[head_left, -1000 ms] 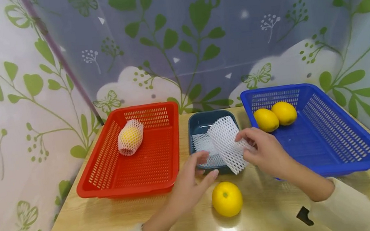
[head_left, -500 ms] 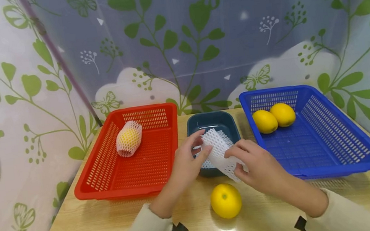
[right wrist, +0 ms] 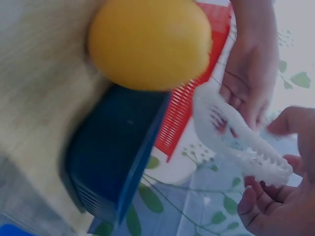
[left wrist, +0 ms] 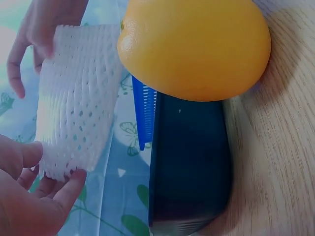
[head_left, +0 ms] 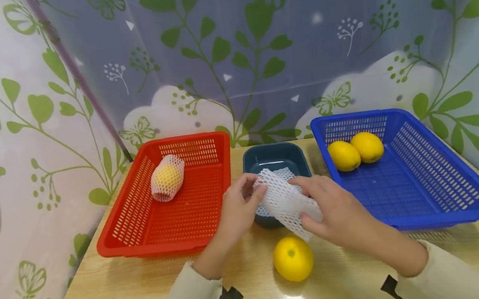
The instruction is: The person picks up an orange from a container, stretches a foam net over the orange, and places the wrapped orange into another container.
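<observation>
Both hands hold a white foam net sleeve (head_left: 280, 198) above the dark teal container (head_left: 272, 152). My left hand (head_left: 237, 208) pinches its left end between thumb and fingers. My right hand (head_left: 335, 206) grips the other end, thumb low and fingers along the upper edge. The mouth of the sleeve (right wrist: 266, 164) gapes in the right wrist view, showing a hollow tube. Just in front of the container, a round yellow fruit (head_left: 293, 258) sits on the table below the sleeve. Another foam net lies inside the container, partly hidden by the held one.
To the left stands a red basket (head_left: 211, 213) with one yellow fruit in a pinkish foam net (head_left: 169, 178). A blue basket (head_left: 409, 183) on the right holds two bare yellow fruits (head_left: 367, 147). A patterned curtain (head_left: 228, 61) hangs behind the wooden table (head_left: 118, 294).
One second ago only the right hand held the sleeve, and the left hand was spread beside it. The left hand has since moved up and taken the left end; the sleeve has come lower.
</observation>
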`<state>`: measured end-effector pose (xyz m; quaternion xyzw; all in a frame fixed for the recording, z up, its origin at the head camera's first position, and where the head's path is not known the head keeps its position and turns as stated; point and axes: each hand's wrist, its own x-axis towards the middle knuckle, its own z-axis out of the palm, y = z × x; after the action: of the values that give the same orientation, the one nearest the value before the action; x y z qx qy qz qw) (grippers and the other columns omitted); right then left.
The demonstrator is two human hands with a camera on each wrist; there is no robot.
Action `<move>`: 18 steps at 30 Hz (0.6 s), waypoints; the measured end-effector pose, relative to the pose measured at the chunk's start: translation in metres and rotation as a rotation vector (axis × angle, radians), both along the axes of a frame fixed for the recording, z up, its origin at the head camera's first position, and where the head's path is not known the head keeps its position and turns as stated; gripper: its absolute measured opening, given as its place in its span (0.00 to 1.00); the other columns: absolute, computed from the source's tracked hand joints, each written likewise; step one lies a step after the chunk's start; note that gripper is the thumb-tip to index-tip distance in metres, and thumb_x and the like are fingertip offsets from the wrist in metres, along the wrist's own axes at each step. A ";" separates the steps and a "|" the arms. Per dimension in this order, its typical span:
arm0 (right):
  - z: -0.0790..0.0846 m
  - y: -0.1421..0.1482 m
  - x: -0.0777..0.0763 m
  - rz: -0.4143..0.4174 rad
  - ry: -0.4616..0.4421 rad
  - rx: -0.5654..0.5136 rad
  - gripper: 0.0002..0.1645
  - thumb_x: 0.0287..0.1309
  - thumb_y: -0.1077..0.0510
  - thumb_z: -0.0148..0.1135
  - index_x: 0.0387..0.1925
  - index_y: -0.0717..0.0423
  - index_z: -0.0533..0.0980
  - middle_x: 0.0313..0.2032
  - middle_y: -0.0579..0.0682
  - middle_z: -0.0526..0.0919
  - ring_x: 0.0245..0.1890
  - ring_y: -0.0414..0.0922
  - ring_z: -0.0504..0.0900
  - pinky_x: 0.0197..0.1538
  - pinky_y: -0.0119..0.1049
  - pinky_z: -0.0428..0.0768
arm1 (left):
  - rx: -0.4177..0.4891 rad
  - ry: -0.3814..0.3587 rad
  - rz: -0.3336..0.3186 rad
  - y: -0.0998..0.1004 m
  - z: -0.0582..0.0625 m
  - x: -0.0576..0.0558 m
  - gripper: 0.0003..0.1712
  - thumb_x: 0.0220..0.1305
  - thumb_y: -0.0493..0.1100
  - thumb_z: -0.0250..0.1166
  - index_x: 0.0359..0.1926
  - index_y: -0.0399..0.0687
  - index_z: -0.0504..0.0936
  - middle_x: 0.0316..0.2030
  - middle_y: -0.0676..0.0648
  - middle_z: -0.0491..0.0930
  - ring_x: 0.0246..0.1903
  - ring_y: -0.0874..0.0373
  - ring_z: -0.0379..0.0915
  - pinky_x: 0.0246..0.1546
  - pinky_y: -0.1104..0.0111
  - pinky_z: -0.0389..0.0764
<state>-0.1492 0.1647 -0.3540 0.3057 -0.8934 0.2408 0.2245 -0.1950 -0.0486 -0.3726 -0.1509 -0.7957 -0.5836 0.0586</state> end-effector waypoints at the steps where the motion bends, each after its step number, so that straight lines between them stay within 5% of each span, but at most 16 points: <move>1: 0.004 0.002 0.000 0.006 -0.040 -0.029 0.29 0.52 0.59 0.69 0.57 0.55 0.71 0.39 0.48 0.77 0.38 0.43 0.74 0.37 0.39 0.79 | 0.006 0.005 -0.004 0.000 -0.001 -0.001 0.12 0.66 0.40 0.64 0.48 0.40 0.79 0.46 0.42 0.81 0.44 0.50 0.77 0.50 0.61 0.81; 3: 0.014 0.006 -0.002 0.039 -0.142 -0.140 0.23 0.60 0.56 0.63 0.56 0.56 0.72 0.40 0.48 0.77 0.39 0.42 0.74 0.39 0.37 0.78 | 0.039 0.003 -0.020 -0.002 -0.001 -0.002 0.12 0.66 0.39 0.64 0.48 0.39 0.78 0.46 0.42 0.81 0.45 0.49 0.78 0.51 0.61 0.80; 6: 0.029 0.013 -0.007 0.149 -0.411 -0.451 0.17 0.73 0.51 0.47 0.54 0.56 0.72 0.43 0.48 0.77 0.42 0.42 0.75 0.43 0.33 0.76 | 0.130 -0.032 -0.072 -0.004 -0.001 -0.003 0.13 0.66 0.38 0.63 0.50 0.38 0.77 0.47 0.41 0.80 0.45 0.50 0.78 0.51 0.62 0.80; 10: 0.038 0.017 -0.020 0.283 -0.751 -0.827 0.28 0.76 0.40 0.32 0.53 0.53 0.71 0.46 0.49 0.77 0.47 0.44 0.76 0.49 0.33 0.77 | 0.322 -0.164 -0.217 -0.008 0.001 -0.001 0.13 0.68 0.37 0.60 0.52 0.39 0.74 0.49 0.43 0.78 0.45 0.53 0.77 0.49 0.63 0.81; 14: 0.027 0.009 -0.026 0.281 -0.957 -0.841 0.36 0.74 0.36 0.33 0.60 0.61 0.67 0.47 0.50 0.77 0.48 0.45 0.76 0.51 0.34 0.77 | 0.541 -0.326 -0.429 -0.005 -0.002 0.004 0.13 0.65 0.42 0.61 0.49 0.45 0.71 0.44 0.49 0.78 0.42 0.58 0.77 0.45 0.68 0.82; 18: 0.010 0.001 -0.025 0.308 -1.064 -0.778 0.35 0.75 0.39 0.36 0.59 0.66 0.67 0.45 0.47 0.78 0.46 0.42 0.77 0.52 0.33 0.77 | 0.603 -0.430 -0.546 0.001 -0.008 0.009 0.17 0.62 0.47 0.62 0.47 0.48 0.70 0.40 0.53 0.80 0.38 0.60 0.78 0.43 0.69 0.82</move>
<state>-0.1743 0.1661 -0.3440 0.1665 -0.6768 0.6917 -0.1891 -0.1863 -0.0473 -0.3804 -0.2067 -0.5155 -0.8012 -0.2225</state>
